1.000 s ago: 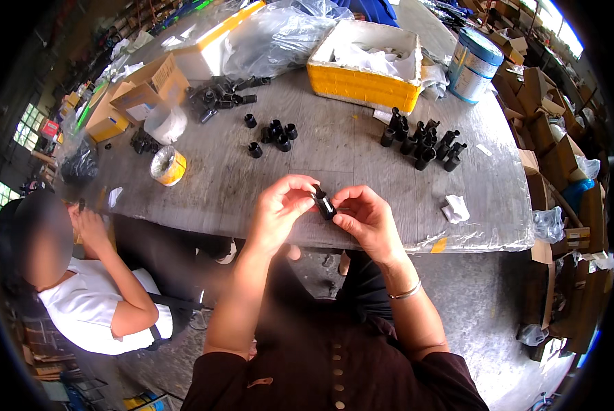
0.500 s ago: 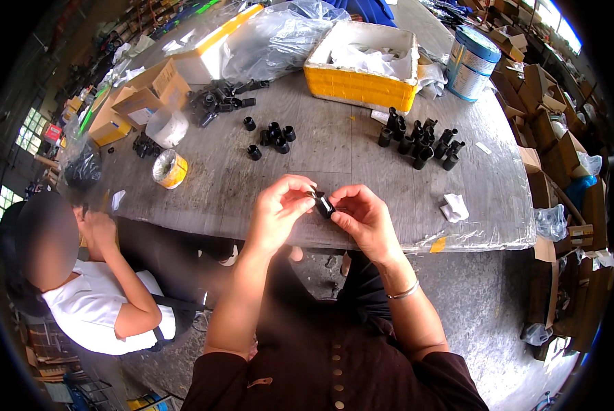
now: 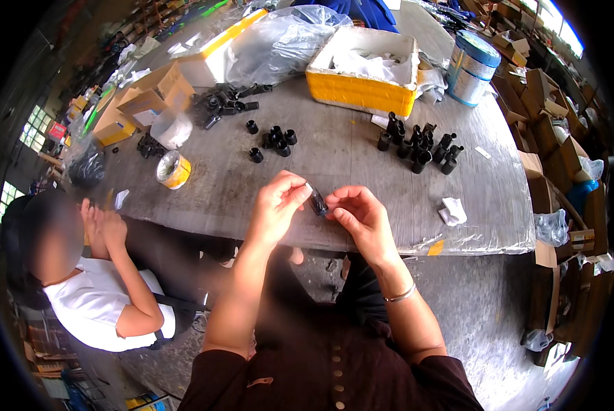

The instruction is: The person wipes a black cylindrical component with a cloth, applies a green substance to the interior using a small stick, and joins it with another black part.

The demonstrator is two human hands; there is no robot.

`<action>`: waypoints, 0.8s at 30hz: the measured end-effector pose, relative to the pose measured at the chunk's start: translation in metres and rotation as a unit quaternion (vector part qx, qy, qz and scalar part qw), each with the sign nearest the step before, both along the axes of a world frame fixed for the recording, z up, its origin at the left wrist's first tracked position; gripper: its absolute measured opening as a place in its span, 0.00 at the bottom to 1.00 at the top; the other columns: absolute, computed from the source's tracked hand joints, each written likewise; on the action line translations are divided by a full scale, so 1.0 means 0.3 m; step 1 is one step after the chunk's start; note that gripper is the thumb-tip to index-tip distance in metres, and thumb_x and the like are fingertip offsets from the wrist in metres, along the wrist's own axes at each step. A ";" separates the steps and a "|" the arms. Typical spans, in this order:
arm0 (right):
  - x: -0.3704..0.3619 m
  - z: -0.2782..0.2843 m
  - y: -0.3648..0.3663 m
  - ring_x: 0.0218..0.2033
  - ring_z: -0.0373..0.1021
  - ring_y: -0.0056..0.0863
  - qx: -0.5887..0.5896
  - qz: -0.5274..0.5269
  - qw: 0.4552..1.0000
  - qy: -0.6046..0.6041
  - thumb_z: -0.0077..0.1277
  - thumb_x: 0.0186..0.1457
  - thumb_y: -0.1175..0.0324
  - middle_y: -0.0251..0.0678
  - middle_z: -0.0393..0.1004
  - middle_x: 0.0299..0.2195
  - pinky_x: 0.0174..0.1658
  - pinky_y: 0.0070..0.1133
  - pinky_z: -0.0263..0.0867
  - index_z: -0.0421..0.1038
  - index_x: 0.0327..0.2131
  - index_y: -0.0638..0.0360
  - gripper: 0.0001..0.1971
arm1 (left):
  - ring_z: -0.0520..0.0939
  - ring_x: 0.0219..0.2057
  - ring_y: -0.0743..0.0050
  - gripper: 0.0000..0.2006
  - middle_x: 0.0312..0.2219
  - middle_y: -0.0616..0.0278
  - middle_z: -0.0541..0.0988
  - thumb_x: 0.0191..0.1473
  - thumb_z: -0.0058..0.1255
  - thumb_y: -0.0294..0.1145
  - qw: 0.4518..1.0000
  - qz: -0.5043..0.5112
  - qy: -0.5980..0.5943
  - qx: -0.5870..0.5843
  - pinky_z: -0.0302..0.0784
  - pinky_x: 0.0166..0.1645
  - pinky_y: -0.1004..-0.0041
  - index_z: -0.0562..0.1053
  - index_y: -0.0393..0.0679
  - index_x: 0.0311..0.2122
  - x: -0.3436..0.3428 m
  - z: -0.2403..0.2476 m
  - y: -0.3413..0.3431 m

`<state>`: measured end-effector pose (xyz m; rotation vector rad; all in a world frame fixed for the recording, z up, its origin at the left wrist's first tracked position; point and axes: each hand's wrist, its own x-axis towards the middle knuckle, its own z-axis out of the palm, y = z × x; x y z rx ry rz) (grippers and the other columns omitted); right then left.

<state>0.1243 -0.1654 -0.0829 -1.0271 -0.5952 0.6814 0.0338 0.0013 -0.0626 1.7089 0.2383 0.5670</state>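
Black cylindrical part (image 3: 318, 203) sits between my two hands over the near edge of the grey table (image 3: 348, 154), tilted, with its far end leaning to the left. My left hand (image 3: 278, 205) pinches that far end between thumb and fingers; something small and pale shows at those fingertips, too small to make out. My right hand (image 3: 362, 218) is half curled, with fingertips at the right side of the near end; whether they grip it or only touch it, I cannot tell. Straight beyond my hands, slightly left, stands a small group of short black cylinders (image 3: 277, 141), and farther left lies a looser heap of black pieces (image 3: 230, 104). To the right, taller black pieces (image 3: 420, 147) stand close together, with a crumpled white scrap (image 3: 452, 212) nearer me. On the far side are a yellow-and-white foam box (image 3: 360, 94) with white stuff inside and, right of it, a blue-lidded tub (image 3: 470, 72). At left stands a small yellow-and-white pot (image 3: 175, 170), just nearer than a translucent cup (image 3: 171, 129). Near left, a co-worker in a white shirt (image 3: 105, 308) sits with both hands raised together.
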 end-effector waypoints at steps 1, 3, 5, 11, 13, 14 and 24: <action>-0.001 -0.001 -0.001 0.44 0.69 0.21 0.001 0.001 1.000 0.000 0.48 0.57 0.81 0.34 0.72 0.41 0.48 0.19 0.67 0.65 0.44 0.66 0.11 | 0.73 0.29 0.81 0.06 0.31 0.66 0.72 0.57 0.52 0.27 1.000 0.007 0.004 0.019 0.70 0.33 0.79 0.73 0.34 0.34 0.002 0.001 0.007; -0.003 -0.002 -0.001 0.44 0.69 0.21 -0.001 -0.001 1.000 -0.010 0.49 0.57 0.81 0.34 0.72 0.41 0.49 0.19 0.66 0.65 0.44 0.66 0.11 | 0.73 0.28 0.81 0.07 0.31 0.65 0.71 0.59 0.50 0.28 0.998 0.022 0.010 0.064 0.69 0.33 0.80 0.73 0.34 0.34 0.005 0.011 0.012; -0.003 -0.004 0.000 0.45 0.69 0.21 -0.002 -0.004 1.000 -0.017 0.50 0.57 0.80 0.34 0.72 0.41 0.50 0.19 0.66 0.65 0.44 0.66 0.11 | 0.72 0.27 0.80 0.07 0.31 0.65 0.71 0.59 0.48 0.27 0.992 0.037 0.016 0.118 0.69 0.33 0.80 0.73 0.33 0.34 0.007 0.027 0.010; -0.002 -0.012 -0.001 0.45 0.69 0.21 0.000 -0.003 1.000 -0.025 0.51 0.56 0.80 0.34 0.72 0.40 0.50 0.18 0.65 0.65 0.44 0.65 0.12 | 0.75 0.28 0.63 0.07 0.27 0.56 0.73 0.56 0.52 0.28 0.961 0.076 -0.008 0.266 0.69 0.33 0.71 0.74 0.33 0.33 0.007 0.054 0.000; -0.002 -0.016 -0.002 0.45 0.69 0.21 0.004 0.001 1.000 -0.031 0.51 0.56 0.80 0.34 0.72 0.40 0.50 0.18 0.65 0.65 0.44 0.65 0.12 | 0.75 0.28 0.63 0.07 0.27 0.56 0.73 0.55 0.52 0.28 0.958 0.079 0.002 0.277 0.69 0.33 0.70 0.74 0.33 0.32 0.003 0.061 -0.003; -0.003 -0.015 -0.002 0.45 0.69 0.21 0.005 0.002 1.000 -0.031 0.51 0.56 0.80 0.34 0.72 0.40 0.50 0.18 0.65 0.65 0.44 0.65 0.12 | 0.75 0.28 0.63 0.07 0.27 0.56 0.73 0.55 0.52 0.28 0.956 0.080 0.007 0.282 0.69 0.33 0.70 0.74 0.33 0.32 0.002 0.063 -0.004; -0.007 -0.014 -0.005 0.45 0.69 0.20 0.009 0.009 1.000 -0.026 0.51 0.56 0.80 0.33 0.72 0.41 0.51 0.19 0.65 0.65 0.45 0.64 0.13 | 0.73 0.26 0.69 0.06 0.25 0.60 0.72 0.54 0.54 0.27 0.949 0.096 0.015 0.301 0.68 0.32 0.73 0.73 0.34 0.29 0.006 0.057 -0.009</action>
